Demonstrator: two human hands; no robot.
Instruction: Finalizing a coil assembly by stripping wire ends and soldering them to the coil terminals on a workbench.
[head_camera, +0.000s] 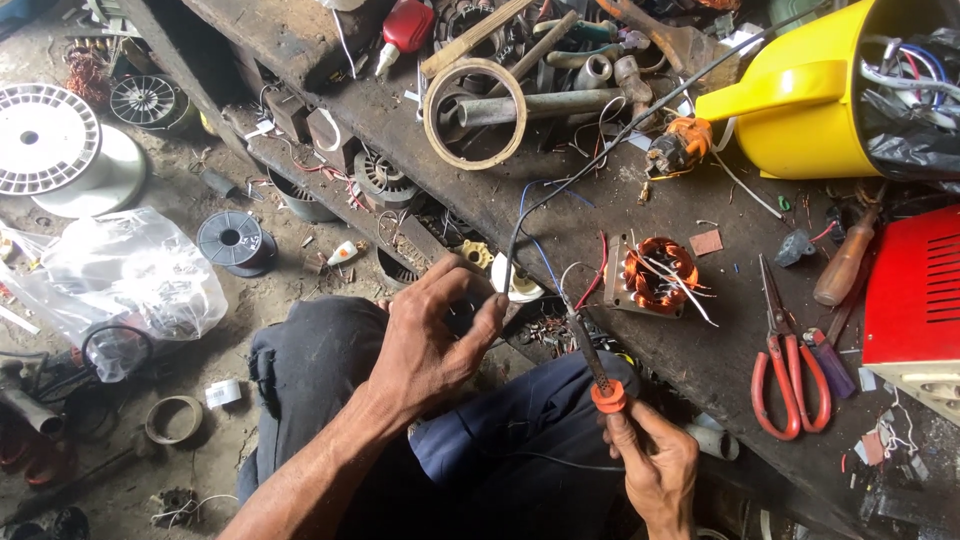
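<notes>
At a grimy, oil-dark wooden workbench (700, 360), your right hand (655, 470) grips a soldering iron (592, 360) by its handle, fingers clenched just below the orange collar, the thin dark metal shaft tilted up and to the left toward the bench edge. A black cord runs from it up across the bench. Your left hand (430, 335) rests at the bench's front edge, fingers curled and pinched together on what looks like a fine wire — too thin to tell for certain. Between the two hands, blue, red and white wire leads (560, 265) loop loosely over the wood.

Those leads run to a small motor stator (655, 275) — a squarish stack of grey steel laminations wound with glossy copper coils — lying flat on the bench just beyond the iron's tip. White sleeved wires splay from its top.

To the right, red-handled pliers (785, 365) lie with handles apart, near a wooden-handled screwdriver (845, 265) and the ribbed corner of a red metal case (915, 290). A smooth yellow plastic jug (800, 100) on its side holds tangled cable. Farther back, a cardboard-coloured ring (475, 112) sits among rusty pipe fittings. On the dusty floor: a white plastic spool (50, 145), a small black reel (232, 240) and a crumpled clear plastic bag (125, 270).
</notes>
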